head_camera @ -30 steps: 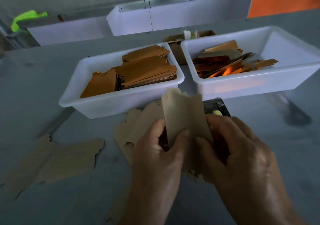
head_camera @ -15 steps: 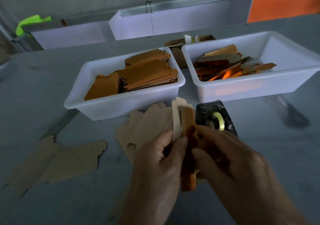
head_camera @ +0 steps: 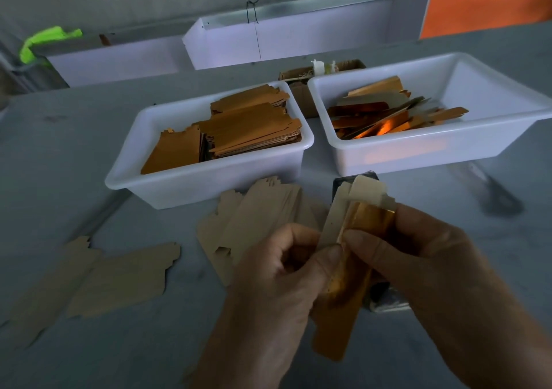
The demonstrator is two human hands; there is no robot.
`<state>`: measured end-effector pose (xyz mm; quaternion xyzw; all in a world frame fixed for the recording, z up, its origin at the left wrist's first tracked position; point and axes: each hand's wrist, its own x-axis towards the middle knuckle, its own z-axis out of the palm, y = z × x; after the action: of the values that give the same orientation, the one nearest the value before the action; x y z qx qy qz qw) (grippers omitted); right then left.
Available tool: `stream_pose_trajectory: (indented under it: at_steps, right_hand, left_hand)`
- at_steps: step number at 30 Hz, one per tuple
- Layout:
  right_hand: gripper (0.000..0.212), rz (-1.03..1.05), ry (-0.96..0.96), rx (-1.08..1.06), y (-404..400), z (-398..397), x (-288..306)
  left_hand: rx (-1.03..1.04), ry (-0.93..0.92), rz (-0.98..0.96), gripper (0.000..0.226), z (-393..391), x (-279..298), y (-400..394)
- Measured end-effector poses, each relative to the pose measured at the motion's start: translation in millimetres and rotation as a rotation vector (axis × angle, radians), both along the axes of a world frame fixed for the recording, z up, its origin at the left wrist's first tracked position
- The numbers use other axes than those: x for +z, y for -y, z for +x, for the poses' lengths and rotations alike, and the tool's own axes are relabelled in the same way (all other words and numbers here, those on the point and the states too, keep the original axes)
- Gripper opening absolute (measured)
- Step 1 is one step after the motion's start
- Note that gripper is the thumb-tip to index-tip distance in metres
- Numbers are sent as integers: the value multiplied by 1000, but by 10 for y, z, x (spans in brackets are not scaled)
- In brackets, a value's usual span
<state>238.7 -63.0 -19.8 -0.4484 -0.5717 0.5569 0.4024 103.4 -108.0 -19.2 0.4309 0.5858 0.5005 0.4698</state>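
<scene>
Low centre of frame, over the grey table [head_camera: 74, 179], the person's left hand [head_camera: 277, 284] and right hand [head_camera: 433, 269] each have a pinching grip on the long gold-foil cardboard blank [head_camera: 343, 293], thumbs meeting at the crease, probably to fold it sharp for the white plastic tub [head_camera: 418, 155] upper right.

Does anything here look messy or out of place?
Only mildly: the gold strips in the right tub lie criss-crossed in a jumble, unlike the neat stacks in the left tub, and loose brown blanks lie scattered on the table.
</scene>
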Motion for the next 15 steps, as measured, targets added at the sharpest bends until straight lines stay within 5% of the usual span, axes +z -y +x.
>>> stream_pose_trajectory:
  at_steps: [7,12,15]
  right_hand:
    - [24,21,-5,-101,44,5,-57]
    - [15,3,-72,-129,68,-23,-70]
    - [11,-35,-69,-126,71,10,-92]
  left_hand:
    - [204,-351,234,17,98,-17,31]
    - [244,-1241,396,19,310,-125,55]
    - [166,-1375,203,36,417,-220,94]
